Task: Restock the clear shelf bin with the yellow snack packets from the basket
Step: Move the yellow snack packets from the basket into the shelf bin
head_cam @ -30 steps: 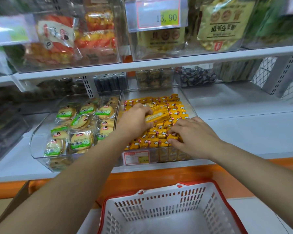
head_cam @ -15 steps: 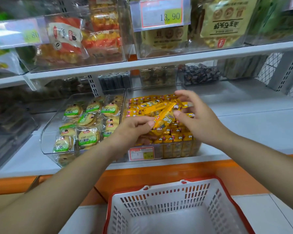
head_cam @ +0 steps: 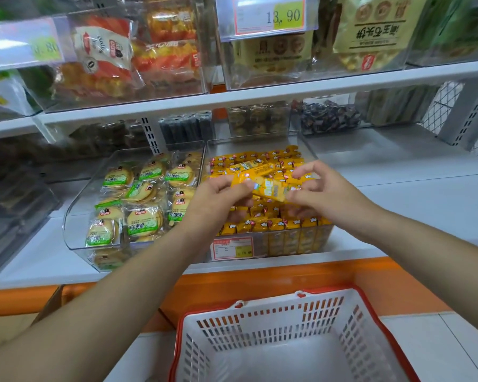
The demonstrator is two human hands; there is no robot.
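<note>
Pinch grips from left hand (head_cam: 218, 201) and right hand (head_cam: 322, 195) on 1 yellow snack packet (head_cam: 267, 186), above clear shelf bin's (head_cam: 310, 151) middle.

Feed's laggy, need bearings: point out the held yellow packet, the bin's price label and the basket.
Yellow snack packet (head_cam: 269, 188), head view, wrapper middle.
Price label (head_cam: 232, 247), head view, centre.
Basket (head_cam: 273, 325), head view, back wall.
</note>
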